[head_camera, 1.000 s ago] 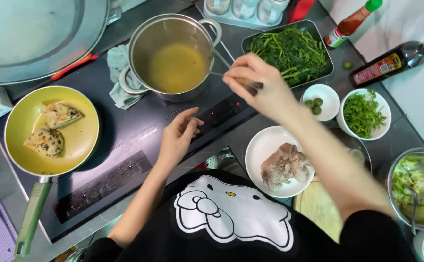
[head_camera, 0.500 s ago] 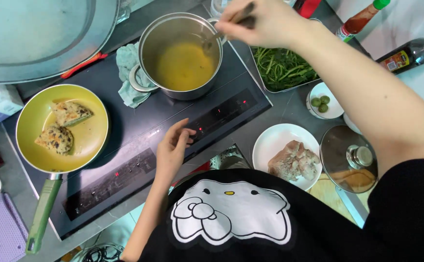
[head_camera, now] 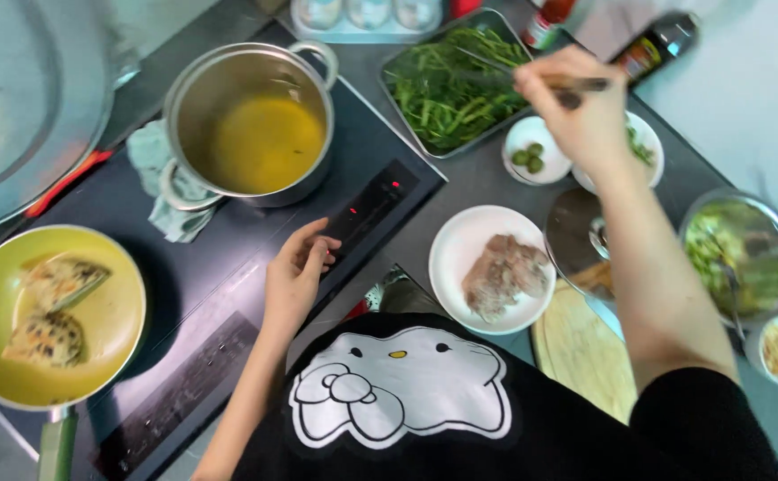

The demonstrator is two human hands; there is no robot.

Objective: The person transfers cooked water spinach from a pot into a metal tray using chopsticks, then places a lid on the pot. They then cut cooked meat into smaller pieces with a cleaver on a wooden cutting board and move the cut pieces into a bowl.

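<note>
A: What is the person's left hand [head_camera: 295, 276] doing?

B: It is resting on the black induction cooktop [head_camera: 229, 267], fingers loosely spread and holding nothing, with the fingertips touching the control strip [head_camera: 371, 209] where small red lights are glowing.

A: And the right hand [head_camera: 581, 111]?

B: It is gripping a pair of chopsticks [head_camera: 505, 78], fingers closed around them. The tips are reaching over the metal tray of leafy greens [head_camera: 451, 85] at the far side of the counter. Whether they are actually touching the greens is hard to tell.

A: What is sitting on the cooktop?

B: A steel pot [head_camera: 251, 125] holding yellowish broth, with a grey-green cloth [head_camera: 162, 183] tucked beside its near handle. A yellow frying pan [head_camera: 50, 316] with two pieces of browned food is sitting at the cooktop's left end.

A: And around the right arm?

B: A white plate of meat [head_camera: 496, 267] is lying just right of the cooktop. A small white dish with green fruits [head_camera: 532, 147] is sitting below the hand, a wooden board [head_camera: 581, 352] is showing under the forearm, and a glass bowl of mixed greens [head_camera: 745, 254] is standing further right.
</note>
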